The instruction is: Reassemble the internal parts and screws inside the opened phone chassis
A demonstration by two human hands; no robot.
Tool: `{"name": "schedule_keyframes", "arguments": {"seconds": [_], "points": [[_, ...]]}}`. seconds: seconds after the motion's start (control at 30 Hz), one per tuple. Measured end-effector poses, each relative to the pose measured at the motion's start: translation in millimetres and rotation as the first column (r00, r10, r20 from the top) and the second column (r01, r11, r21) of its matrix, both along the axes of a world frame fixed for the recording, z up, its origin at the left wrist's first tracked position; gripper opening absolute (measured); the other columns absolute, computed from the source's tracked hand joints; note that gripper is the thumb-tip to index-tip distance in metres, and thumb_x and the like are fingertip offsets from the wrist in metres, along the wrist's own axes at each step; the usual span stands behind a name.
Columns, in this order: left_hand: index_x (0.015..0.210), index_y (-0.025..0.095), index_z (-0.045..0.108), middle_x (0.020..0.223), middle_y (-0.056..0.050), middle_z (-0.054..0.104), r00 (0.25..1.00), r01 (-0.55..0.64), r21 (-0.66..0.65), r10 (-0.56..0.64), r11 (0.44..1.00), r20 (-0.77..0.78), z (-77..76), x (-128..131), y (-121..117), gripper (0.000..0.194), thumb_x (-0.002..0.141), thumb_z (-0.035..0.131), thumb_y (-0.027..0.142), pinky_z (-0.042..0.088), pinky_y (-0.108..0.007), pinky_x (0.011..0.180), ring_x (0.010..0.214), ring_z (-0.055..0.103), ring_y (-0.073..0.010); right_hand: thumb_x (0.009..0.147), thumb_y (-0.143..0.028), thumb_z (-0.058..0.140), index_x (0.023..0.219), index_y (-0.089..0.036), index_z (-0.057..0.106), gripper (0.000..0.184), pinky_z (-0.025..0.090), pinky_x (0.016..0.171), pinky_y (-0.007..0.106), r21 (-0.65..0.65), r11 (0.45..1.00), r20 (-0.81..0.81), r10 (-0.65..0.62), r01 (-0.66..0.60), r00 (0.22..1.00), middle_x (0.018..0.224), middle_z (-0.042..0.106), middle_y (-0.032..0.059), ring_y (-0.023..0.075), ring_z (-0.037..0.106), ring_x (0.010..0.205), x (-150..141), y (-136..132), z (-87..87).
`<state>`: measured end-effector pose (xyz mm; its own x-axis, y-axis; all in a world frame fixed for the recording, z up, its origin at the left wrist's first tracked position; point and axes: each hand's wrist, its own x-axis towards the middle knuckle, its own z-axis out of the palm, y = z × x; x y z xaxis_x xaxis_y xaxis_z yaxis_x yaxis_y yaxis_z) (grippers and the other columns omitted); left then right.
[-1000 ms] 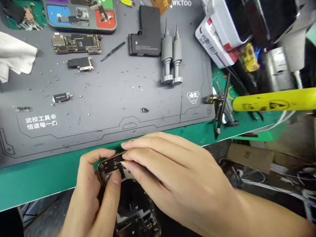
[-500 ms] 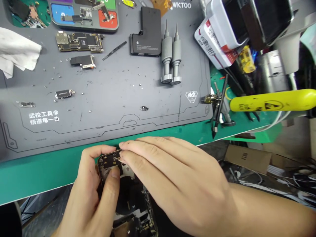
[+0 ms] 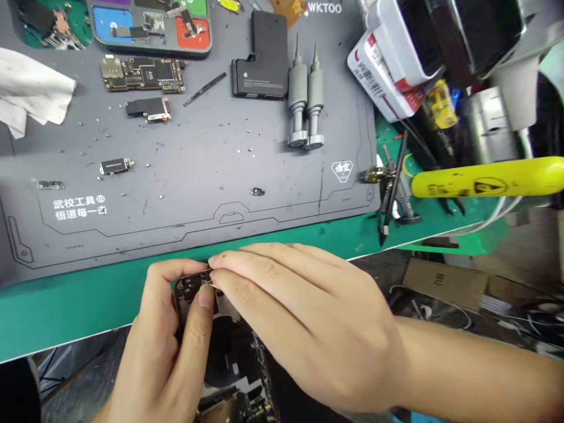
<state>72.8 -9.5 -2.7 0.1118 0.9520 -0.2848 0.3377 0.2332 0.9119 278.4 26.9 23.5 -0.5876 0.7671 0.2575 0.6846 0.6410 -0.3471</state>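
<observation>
An opened phone housing (image 3: 233, 352), its inside dark with bare metal parts, is held just below the bench's front edge. My left hand (image 3: 165, 341) grips its upper left corner, the thumb pressing inside near the top and the index finger bent along the top edge. My right hand (image 3: 317, 323) reaches across the housing from the right and covers much of its right side. Its thumb and index finger are pinched together at the top edge, beside my left thumb. A small pale sliver shows at those fingertips; what it is stays hidden.
On the grey mat (image 3: 198, 170) lie a logic board (image 3: 143, 74), an L-shaped battery (image 3: 264, 64), two grey screwdrivers (image 3: 306, 100), a black strip (image 3: 205, 89), a small vibration module (image 3: 115, 166) and scattered screws. A yellow-handled tool (image 3: 484, 178) juts over the bench's right side.
My left thumb has slid slightly up toward the top edge of the housing. My right hand has shifted a little left, its fingertips still at the top edge.
</observation>
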Motion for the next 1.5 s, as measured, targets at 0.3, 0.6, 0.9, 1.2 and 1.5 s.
{"name": "schedule_keyframes", "arguments": {"seconds": [0.3, 0.6, 0.9, 1.2, 1.5], "points": [[0.131, 0.039, 0.071, 0.1, 0.003, 0.077, 0.993, -0.108, -0.16, 0.114, 0.981, 0.025, 4.9, 0, -9, 0.014, 0.123, 0.064, 0.047, 0.066, -0.023, 0.071, 0.079, 0.074, -0.0145, 0.119, -0.005, 0.06, 0.107, -0.008, 0.089, 0.032, 0.072, 0.091, 0.042, -0.166, 0.986, -0.124, -0.037, 0.016, 0.992, 0.113, 0.093, 0.0126, 0.0268, 0.087, 0.099, 0, 1, -2.3], [0.125, 0.035, 0.072, 0.096, 0.003, 0.078, 0.979, -0.179, -0.16, 0.192, 0.971, 0.065, 6.8, 1, -13, 0.013, 0.121, 0.069, 0.047, 0.065, -0.016, 0.071, 0.078, 0.077, -0.0109, 0.105, -0.016, 0.077, 0.136, -0.02, 0.072, 0.032, 0.074, 0.099, 0.025, -0.685, 0.707, -0.273, -0.476, 0.179, 0.836, 0.136, 0.084, 0.0059, 0.0142, 0.085, 0.118, 0, -10, 5.0], [0.122, 0.035, 0.076, 0.103, 0.002, 0.08, 0.979, -0.187, -0.072, 0.192, 0.98, 0.068, 4.3, 7, -13, 0.006, 0.121, 0.072, 0.039, 0.066, -0.014, 0.083, 0.09, 0.08, -0.0086, 0.106, -0.016, 0.073, 0.122, -0.027, 0.076, 0.02, 0.069, 0.077, 0.023, -0.832, 0.545, -0.269, -0.563, 0.105, 0.781, 0.108, 0.089, -0.0064, 0.0107, 0.085, 0.091, -4, -8, 2.8], [0.117, 0.035, 0.073, 0.104, 0.002, 0.079, 0.917, -0.387, -0.269, 0.4, 0.882, -0.006, 26.8, 29, -13, 0.021, 0.116, 0.076, 0.055, 0.068, -0.02, 0.082, 0.092, 0.078, -0.0135, 0.104, -0.011, 0.071, 0.116, -0.023, 0.075, 0.018, 0.065, 0.083, 0.022, -0.731, 0.669, -0.316, -0.509, 0.137, 0.801, 0.106, 0.087, -0.0067, 0.009, 0.082, 0.093, -5, -8, 3.0], [0.114, 0.032, 0.074, 0.094, 0.006, 0.08, 0.969, -0.237, -0.089, 0.242, 0.967, 0.054, 10.6, 10, -7, 0.01, 0.119, 0.075, 0.04, 0.065, -0.017, 0.073, 0.078, 0.078, -0.0088, 0.102, -0.012, 0.076, 0.128, -0.026, 0.076, 0.029, 0.068, 0.077, 0.016, -0.84, 0.535, -0.306, -0.604, 0.09, 0.736, 0.108, 0.088, -0.0077, 0.0072, 0.082, 0.087, -2, -12, 9.3]]}}
